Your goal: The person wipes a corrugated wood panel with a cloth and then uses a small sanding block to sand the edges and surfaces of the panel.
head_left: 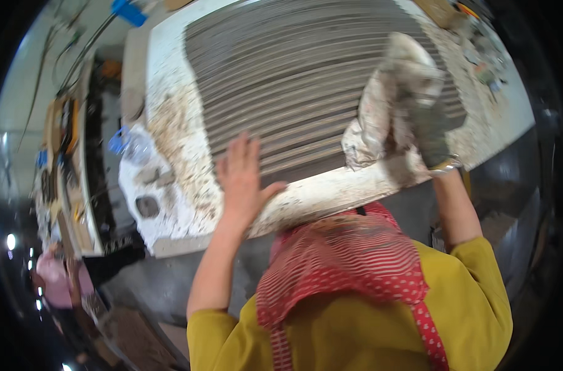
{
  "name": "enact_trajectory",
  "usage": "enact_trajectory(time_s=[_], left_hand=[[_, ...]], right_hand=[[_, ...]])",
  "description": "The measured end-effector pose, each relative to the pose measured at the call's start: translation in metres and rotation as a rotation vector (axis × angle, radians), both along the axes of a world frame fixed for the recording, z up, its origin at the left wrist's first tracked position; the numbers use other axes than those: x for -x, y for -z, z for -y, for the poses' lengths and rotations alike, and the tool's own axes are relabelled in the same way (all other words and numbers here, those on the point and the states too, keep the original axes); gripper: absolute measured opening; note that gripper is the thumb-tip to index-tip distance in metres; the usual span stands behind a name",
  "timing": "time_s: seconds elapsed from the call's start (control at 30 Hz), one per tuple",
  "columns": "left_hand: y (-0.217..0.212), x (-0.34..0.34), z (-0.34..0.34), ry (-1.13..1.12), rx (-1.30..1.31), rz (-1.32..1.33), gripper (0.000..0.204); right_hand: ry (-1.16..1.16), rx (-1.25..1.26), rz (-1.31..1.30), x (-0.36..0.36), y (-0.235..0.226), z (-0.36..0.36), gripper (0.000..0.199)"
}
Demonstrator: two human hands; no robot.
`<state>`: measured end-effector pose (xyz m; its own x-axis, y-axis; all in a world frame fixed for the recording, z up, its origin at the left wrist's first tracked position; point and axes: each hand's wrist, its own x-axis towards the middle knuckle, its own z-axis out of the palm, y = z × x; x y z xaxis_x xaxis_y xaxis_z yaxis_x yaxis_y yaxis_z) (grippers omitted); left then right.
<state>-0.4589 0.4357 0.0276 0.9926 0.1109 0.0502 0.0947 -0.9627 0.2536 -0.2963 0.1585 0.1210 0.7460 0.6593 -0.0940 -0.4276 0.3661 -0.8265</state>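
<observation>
Head view: we see a big slab on a white splattered table, its combed grooves and long axis running roughly 8 to 2 o'clock. Left hand lies flat on the slab's near edge, fingers spread wide, gripping nothing. Right hand, gloved, is closed around a stained rag pressed on the slab at 2 o'clock. No containers we can make out.
</observation>
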Motion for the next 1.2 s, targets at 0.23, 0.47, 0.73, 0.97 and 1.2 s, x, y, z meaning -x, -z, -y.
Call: enact_trajectory(time_s=[0.23, 0.47, 0.73, 0.97, 1.2], left_hand=[[0.014, -0.010, -0.014, 0.012, -0.066, -0.181, 0.121], [0.015, -0.005, -0.016, 0.015, -0.061, -0.123, 0.120], [0.012, -0.008, -0.013, 0.006, -0.104, -0.149, 0.122], [0.013, -0.006, -0.014, 0.012, -0.144, -0.155, 0.122], [0.020, -0.003, -0.018, 0.006, -0.136, -0.143, 0.121]], right_hand=[[-0.233, 0.919, 1.691, 0.047, 0.103, -0.079, 0.045], [0.160, 1.151, 1.525, -0.086, 0.133, 0.137, 0.038], [0.290, 1.073, 1.401, -0.084, 0.042, 0.087, 0.033], [-0.113, 1.062, 1.685, -0.056, 0.080, 0.090, 0.032], [0.031, 1.154, 1.635, -0.087, 0.106, 0.144, 0.023]])
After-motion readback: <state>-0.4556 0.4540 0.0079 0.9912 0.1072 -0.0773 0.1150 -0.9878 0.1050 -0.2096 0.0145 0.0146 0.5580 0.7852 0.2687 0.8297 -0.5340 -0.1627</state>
